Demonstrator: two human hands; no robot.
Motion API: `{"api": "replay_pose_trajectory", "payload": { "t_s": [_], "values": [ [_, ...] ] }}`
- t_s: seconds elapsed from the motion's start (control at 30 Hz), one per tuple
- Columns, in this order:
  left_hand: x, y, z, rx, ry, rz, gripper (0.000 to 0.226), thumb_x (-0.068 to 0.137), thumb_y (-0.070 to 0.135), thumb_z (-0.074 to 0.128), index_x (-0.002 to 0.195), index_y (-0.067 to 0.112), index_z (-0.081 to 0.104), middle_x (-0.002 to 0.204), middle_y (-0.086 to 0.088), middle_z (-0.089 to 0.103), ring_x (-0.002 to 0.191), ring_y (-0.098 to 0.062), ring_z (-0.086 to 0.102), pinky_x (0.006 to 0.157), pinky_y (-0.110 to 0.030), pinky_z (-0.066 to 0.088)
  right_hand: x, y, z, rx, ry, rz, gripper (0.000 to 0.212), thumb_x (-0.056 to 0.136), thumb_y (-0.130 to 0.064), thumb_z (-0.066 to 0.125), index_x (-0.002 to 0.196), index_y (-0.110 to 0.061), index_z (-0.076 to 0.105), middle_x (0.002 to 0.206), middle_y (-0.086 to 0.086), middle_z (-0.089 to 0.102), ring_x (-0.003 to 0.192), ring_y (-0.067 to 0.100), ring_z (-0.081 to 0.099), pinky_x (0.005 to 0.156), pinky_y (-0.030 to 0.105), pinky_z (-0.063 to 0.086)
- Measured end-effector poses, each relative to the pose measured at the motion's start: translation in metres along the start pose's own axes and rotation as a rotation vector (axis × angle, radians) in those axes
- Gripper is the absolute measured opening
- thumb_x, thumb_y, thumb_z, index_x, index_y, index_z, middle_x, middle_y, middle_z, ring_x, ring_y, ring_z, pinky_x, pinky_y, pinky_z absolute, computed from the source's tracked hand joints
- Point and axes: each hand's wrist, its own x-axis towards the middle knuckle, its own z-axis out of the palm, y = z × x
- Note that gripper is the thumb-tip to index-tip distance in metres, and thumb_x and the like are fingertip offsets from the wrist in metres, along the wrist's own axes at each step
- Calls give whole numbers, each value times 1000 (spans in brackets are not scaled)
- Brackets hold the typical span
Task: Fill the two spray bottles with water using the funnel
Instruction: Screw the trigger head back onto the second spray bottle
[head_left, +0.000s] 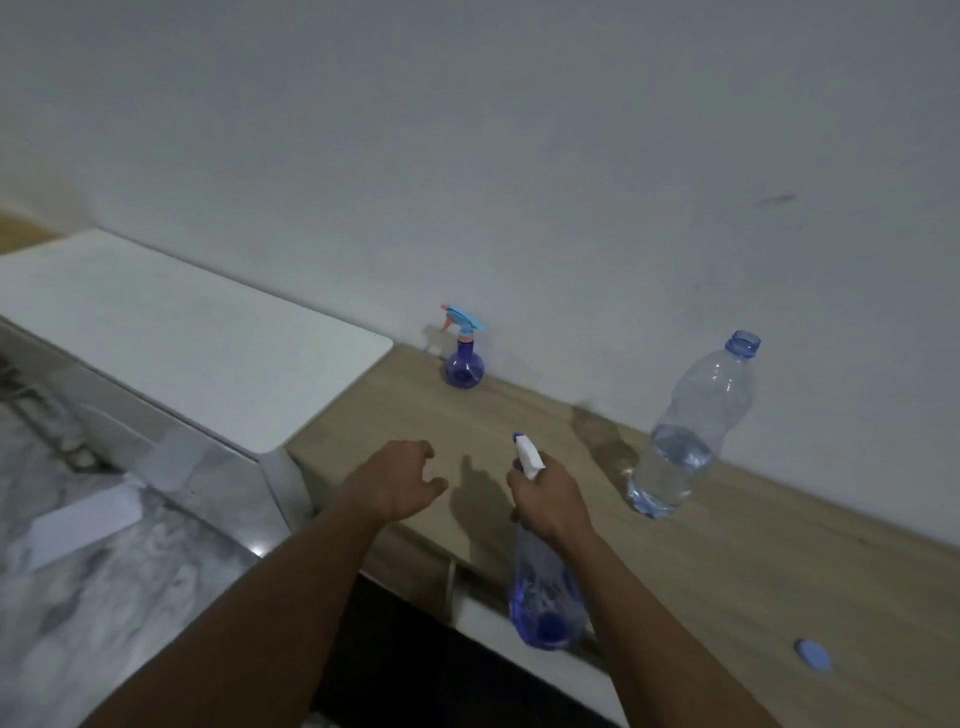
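A tall clear spray bottle with a blue base and white trigger head (540, 582) hangs over the front edge of the light wooden desk (727, 545), its neck hidden inside the right hand (550, 499), which is closed around it. The left hand (400, 483) hovers empty, fingers loosely curled, above bare desk. A small round purple spray bottle (464, 358) stands against the wall. An uncapped clear plastic water bottle (685, 436) stands near the back edge, its blue cap (812, 655) lying well apart from it.

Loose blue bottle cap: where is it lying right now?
The small round blue plastic cap lies on the wooden counter at lower right, apart from the open clear water bottle.
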Motion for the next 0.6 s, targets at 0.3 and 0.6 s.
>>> {"api": "replay_pose_trajectory", "payload": {
  "t_s": [0.3,0.6],
  "values": [
    [-42,-17,-8,81,-49,-121,62,85,46,67,135,12,56,135,-10,59,121,-25,57,99,-32,47,-40,7,10,-284,-234,73,74,75,-59,41,138,-24,56,106,13,72,90,30,69,83,34,54],
    [-72,-10,-17,49,-43,-164,58,83,46,68,132,16,57,128,-6,62,114,-22,60,96,-33,49,-59,3,-12,-167,-218,24,76,70,-79,47,117,-22,66,97,3,70,81,26,71,86,42,57]
  ]
}}
